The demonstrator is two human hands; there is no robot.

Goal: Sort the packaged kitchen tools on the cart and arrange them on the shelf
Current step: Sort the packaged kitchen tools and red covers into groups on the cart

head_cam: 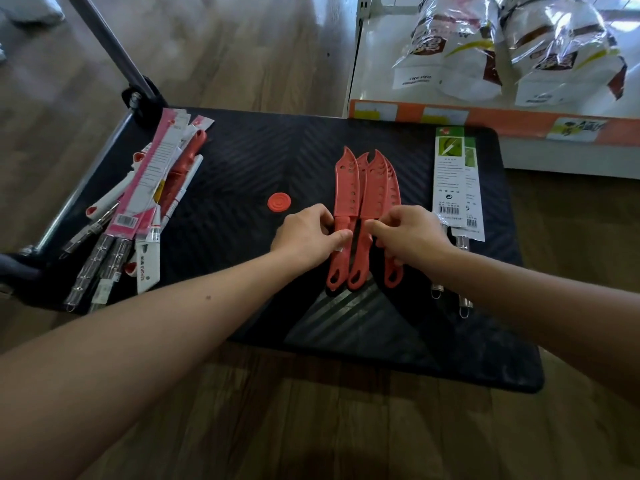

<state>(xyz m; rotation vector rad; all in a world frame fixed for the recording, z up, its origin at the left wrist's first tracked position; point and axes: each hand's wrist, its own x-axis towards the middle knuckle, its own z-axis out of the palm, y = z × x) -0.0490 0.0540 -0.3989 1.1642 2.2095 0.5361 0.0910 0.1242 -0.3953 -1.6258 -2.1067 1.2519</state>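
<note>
Red sheathed knives [347, 192] lie side by side mid-way along the black cart deck [242, 157], tips toward its far edge. The left hand [304, 235] pinches the leftmost handle between thumb and curled fingers. The right hand [410, 235] curls its fingers onto the handles beside it. A round red disc [279, 203] sits on the deck just left of the knives. Green-carded tools [449, 181] lie at the deck's right side, and a mixed heap of pink-carded tools [145, 206] at its left end. A shelf [391, 114] of clear bags [446, 46] stands beyond the deck's far right corner.
</note>
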